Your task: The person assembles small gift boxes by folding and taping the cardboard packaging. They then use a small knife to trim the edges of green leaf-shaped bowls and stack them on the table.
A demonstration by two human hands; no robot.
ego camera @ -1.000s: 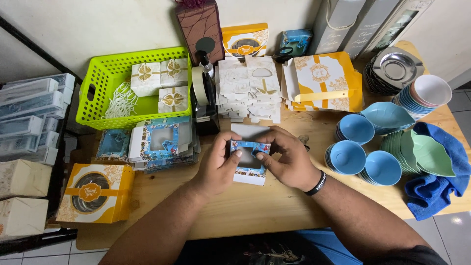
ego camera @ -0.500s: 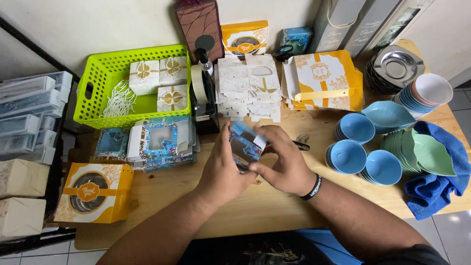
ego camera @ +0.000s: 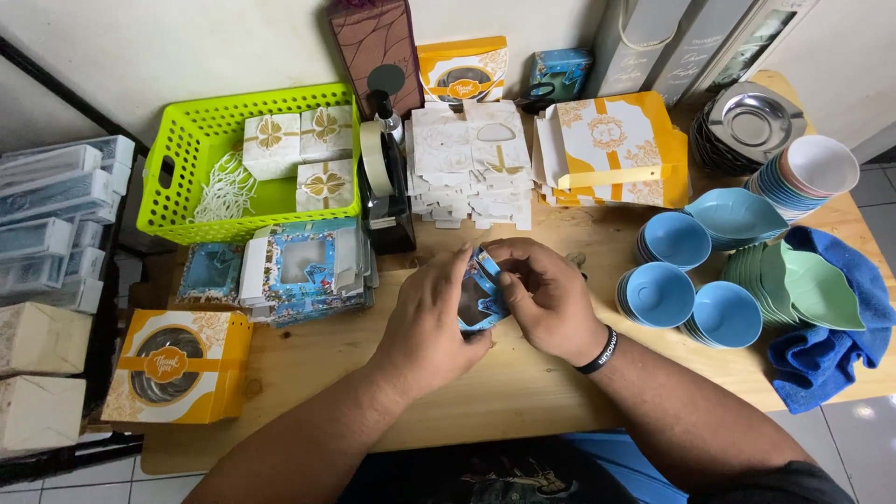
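Wooden table (ego camera: 523,392) carries the work: a small blue gift box (ego camera: 478,297), thin light cardboard that creases easily, is pinched at its edges between the left hand (ego camera: 431,313) and right hand (ego camera: 546,301). Flat blue boxes (ego camera: 303,271) lie left of the hands, blue bowls (ego camera: 658,294) right.

Wooden table (ego camera: 523,392), white wall (ego camera: 187,47)

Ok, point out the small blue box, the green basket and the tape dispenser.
small blue box (ego camera: 478,303), head view, clear window panel between the hands.
green basket (ego camera: 166,207), head view, left wall.
tape dispenser (ego camera: 387,201), head view, black body.
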